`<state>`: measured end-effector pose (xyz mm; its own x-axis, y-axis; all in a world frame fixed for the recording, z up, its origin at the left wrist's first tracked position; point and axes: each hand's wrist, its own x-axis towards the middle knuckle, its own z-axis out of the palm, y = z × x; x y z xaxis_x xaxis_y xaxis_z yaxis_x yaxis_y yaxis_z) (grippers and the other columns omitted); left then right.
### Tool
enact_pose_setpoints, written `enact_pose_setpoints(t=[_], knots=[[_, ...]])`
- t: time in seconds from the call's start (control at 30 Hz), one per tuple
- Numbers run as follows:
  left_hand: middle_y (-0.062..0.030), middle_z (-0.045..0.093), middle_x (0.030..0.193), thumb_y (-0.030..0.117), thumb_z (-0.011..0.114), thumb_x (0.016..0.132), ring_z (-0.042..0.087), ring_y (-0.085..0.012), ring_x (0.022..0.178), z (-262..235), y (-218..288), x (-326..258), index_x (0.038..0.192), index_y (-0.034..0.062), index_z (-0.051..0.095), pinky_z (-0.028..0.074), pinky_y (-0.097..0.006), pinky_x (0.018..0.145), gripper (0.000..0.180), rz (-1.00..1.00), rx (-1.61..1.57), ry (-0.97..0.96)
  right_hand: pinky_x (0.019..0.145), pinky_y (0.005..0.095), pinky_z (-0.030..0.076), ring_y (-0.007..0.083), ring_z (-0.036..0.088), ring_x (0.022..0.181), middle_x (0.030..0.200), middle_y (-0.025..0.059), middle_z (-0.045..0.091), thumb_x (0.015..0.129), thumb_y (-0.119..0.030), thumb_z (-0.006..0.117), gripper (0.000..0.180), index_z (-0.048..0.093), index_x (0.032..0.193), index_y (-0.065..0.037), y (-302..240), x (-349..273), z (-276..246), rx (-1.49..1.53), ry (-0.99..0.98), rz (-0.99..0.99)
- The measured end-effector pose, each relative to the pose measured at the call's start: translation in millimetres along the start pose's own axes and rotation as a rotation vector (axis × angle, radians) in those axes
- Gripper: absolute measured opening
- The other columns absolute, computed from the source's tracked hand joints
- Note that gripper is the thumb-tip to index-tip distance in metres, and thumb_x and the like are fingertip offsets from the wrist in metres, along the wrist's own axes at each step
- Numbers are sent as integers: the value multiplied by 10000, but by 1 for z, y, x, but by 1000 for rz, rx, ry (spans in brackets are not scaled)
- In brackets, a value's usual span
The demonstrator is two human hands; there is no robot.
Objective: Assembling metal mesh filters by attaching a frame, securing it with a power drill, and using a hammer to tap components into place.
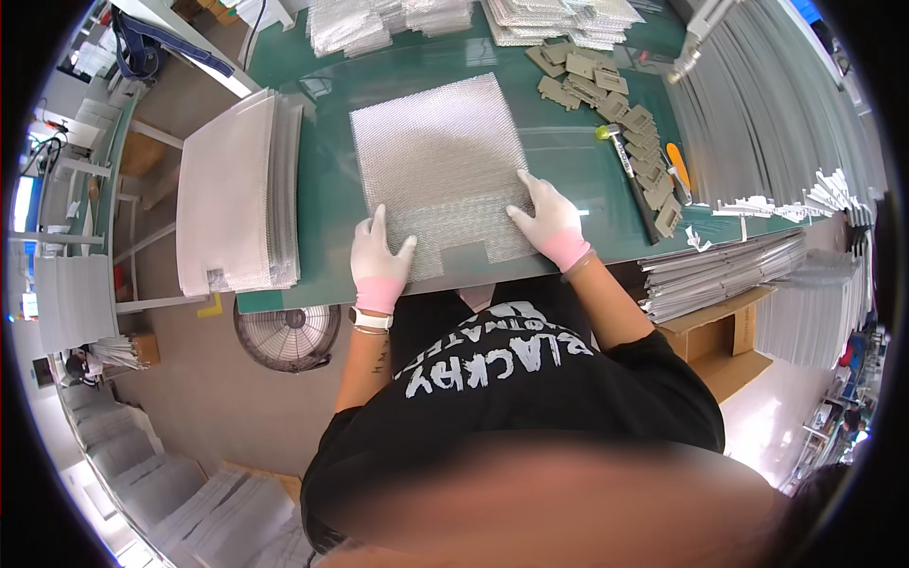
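Note:
A silvery mesh sheet (436, 142) with a rectangular notch in its near edge lies at a slight angle on the green tabletop (327, 189). My left hand (381, 260), in a white glove with a pink cuff, rests at its near left edge, thumb and fingers spread. On the sheet's right edge lies my right hand (549, 222), gloved the same way, with its thumb and index finger apart and touching the mesh. The undersides of both hands are hidden, and some of the fingers are folded out of sight.
Left of the sheet stands a stack of mesh panels (232, 194). To the right lie a hammer (632, 185), an orange-handled tool (678, 166) and several grey-beige plates (644, 151). More mesh sheets (559, 21) fill the back, long pale strips (748, 114) the far right. A fan (287, 336) stands below.

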<state>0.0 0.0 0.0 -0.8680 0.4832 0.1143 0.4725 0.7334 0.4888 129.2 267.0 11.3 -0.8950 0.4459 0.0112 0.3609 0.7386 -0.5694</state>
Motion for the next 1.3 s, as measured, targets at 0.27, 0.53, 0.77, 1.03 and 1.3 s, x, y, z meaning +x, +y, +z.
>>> enact_pose_setpoints(t=[0.27,0.53,0.77,1.03,1.3], knots=[[-236,542,1265,320,761,790,568,-376,1150,-1,3,5,1395,52,480,477,-419,975,720,3,10,-21,991,396,465,344,588,1151,1261,196,599,839,-302,694,629,495,1383,-57,5,3,0,23,26,-42],[-213,467,1351,369,822,725,516,-368,1218,-26,30,23,1454,173,436,456,-420,1016,847,-174,179,-155,912,410,501,348,624,1072,1079,174,669,866,-440,612,542,585,1279,-90,-9,25,-47,-269,-313,-62],[-124,274,1586,520,738,748,187,-437,1460,-19,-13,34,1462,265,454,85,-606,1184,810,215,334,-315,948,447,492,353,638,1049,1065,138,684,877,-303,546,348,658,1148,-116,97,166,-87,-277,287,98],[-159,395,1499,441,778,726,286,-433,1413,-24,35,-38,1407,219,517,157,-616,1166,762,216,383,-236,966,475,495,367,565,1207,1328,120,536,912,-246,553,437,524,1347,-211,165,197,-124,-572,53,242],[-161,542,1269,261,761,709,491,-430,1161,-16,44,-120,1180,69,578,379,-585,1013,541,782,-49,-9,969,482,493,418,583,1159,1285,236,525,961,-295,557,369,551,1224,-36,175,191,-126,-562,94,247]])
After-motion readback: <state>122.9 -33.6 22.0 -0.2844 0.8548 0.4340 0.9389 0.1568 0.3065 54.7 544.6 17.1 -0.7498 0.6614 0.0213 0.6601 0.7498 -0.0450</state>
